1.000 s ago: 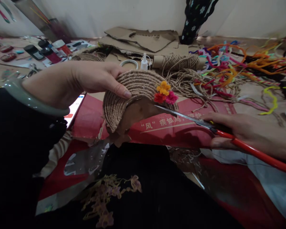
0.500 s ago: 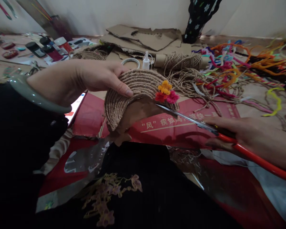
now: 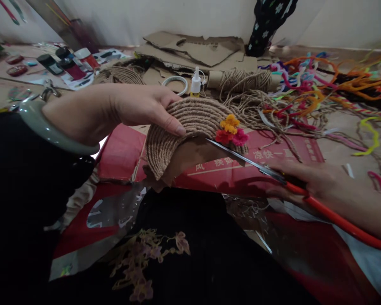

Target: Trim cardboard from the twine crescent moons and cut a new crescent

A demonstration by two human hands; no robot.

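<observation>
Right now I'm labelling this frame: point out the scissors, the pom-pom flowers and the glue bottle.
scissors (image 3: 241, 159), head view, on the blade.
pom-pom flowers (image 3: 231, 130), head view, middle of the cluster.
glue bottle (image 3: 195, 84), head view, on its white body.

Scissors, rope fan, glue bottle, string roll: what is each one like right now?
scissors: held in right hand, blades at the fan's cardboard edge
rope fan: held up by left hand, three pom-poms on it
glue bottle: upright, cap on
string roll: lying down, partly unwound
</observation>
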